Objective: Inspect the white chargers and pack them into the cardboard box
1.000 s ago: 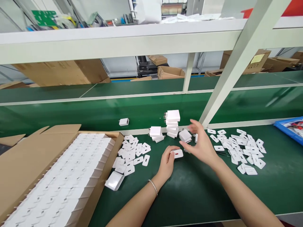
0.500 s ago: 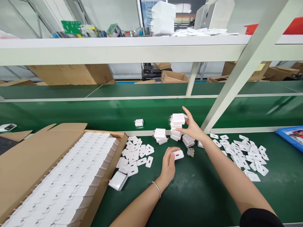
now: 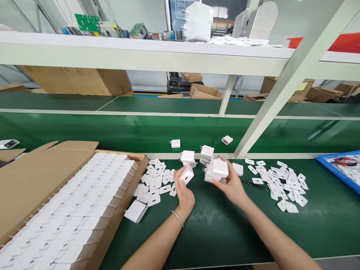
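Below, smooth green tabletop; over it the left hand grips a boxy white charger, the right hand clasps a glossy charger cluster. Farther off, a pale, straight-edged shelf; behind it, brown cardboard boxes.

I count two grips, my left grip and my right grip, and one bracelet. My left grip has one charger; my right grip has at least two chargers, their overlap hiding the exact number. Behind them I see two clusters, a left cluster and a right cluster, each partly covered. Two single adapters stand farther back, and one more white block is by my right grip. On the counter I count two spreads of white plates, the left spread and the right spread, each well over a dozen, plus one white casing, one carton, one thin dark tool and one blue tray.
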The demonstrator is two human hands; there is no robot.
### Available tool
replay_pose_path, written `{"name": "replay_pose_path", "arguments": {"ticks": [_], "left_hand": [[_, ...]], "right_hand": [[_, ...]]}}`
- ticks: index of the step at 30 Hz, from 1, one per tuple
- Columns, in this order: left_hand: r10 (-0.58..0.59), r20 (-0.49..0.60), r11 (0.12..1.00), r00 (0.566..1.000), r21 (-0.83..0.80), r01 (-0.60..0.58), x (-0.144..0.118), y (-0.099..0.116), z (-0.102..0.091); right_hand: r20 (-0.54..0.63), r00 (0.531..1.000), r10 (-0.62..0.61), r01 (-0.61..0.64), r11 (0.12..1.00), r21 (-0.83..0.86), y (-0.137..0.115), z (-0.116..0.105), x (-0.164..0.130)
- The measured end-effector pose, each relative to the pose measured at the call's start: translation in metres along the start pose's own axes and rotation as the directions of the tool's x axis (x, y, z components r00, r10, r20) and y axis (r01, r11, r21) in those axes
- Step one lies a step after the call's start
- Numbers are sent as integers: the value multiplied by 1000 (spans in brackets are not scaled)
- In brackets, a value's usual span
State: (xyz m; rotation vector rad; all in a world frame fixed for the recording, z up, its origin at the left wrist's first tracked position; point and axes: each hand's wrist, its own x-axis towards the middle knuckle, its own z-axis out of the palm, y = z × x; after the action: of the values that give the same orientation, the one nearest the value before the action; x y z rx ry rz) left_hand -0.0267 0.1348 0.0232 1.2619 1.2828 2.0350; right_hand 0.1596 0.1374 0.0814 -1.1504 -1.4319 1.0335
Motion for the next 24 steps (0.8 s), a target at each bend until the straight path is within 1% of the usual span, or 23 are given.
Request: {"name": "replay_pose_path", "arguments": {"ticks": [3, 5, 7, 9, 12, 14, 15, 16, 17, 18, 19, 20, 21, 22, 23, 24], "left_hand": [[-48, -54, 998, 997, 26, 50, 2, -1, -1], [-47, -73, 998, 996, 38, 50, 3, -1, -2], [-25, -67, 999, 997, 41, 28, 3, 0, -2], [-14, -47, 999, 999, 35, 16, 2, 0, -2], [-35, -14, 999, 999, 24, 35, 1, 0, 0], [-57, -6, 998, 998, 13, 57, 0, 0, 1], [-66, -8, 998, 998, 5, 66, -1, 0, 2], [-76, -9, 997, 997, -2, 76, -2, 0, 3], [-85, -7, 996, 996, -9, 85, -2, -1, 3], [-92, -1, 996, 996, -14, 92, -3, -1, 4], [-96, 3, 995, 995, -18, 96, -3, -2, 4], [-100, 11, 995, 995, -20, 100, -3, -3, 5], [-102, 18, 995, 995, -19, 102, -3, -4, 5], [-104, 26, 994, 994, -18, 104, -3, -5, 6], [-107, 32, 994, 994, -15, 108, -3, -6, 7], [-116, 35, 993, 993, -13, 117, -2, -6, 7]], "right_hand": [[-16, 997, 75, -74, 997, 23, 34, 23, -28], [-2, 995, 99, -99, 995, -5, 48, 35, -36], [17, 993, 113, -111, 992, -68, 55, 41, -37], [40, 991, 125, -118, 982, -144, 56, 45, -36], [73, 988, 134, -109, 956, -272, 49, 46, -43], [104, 990, 98, -54, 931, -362, 39, 40, -56], [128, 990, 66, -10, 918, -396, 34, 33, -63], [147, 989, 26, 38, 908, -417, 28, 21, -70], [154, 988, -21, 86, 899, -430, 24, 5, -73], [136, 988, -74, 127, 892, -435, 20, -16, -72], [73, 988, -134, 153, 883, -444, 18, -41, -65], [-10, 981, -192, 164, 864, -476, 19, -69, -51], [-109, 963, -246, 159, 845, -510, 21, -99, -32], [-207, 941, -267, 123, 841, -527, 25, -128, -7], [-282, 922, -267, 79, 839, -539, 31, -155, 20], [-336, 911, -242, 11, 826, -564, 36, -179, 50]]}}
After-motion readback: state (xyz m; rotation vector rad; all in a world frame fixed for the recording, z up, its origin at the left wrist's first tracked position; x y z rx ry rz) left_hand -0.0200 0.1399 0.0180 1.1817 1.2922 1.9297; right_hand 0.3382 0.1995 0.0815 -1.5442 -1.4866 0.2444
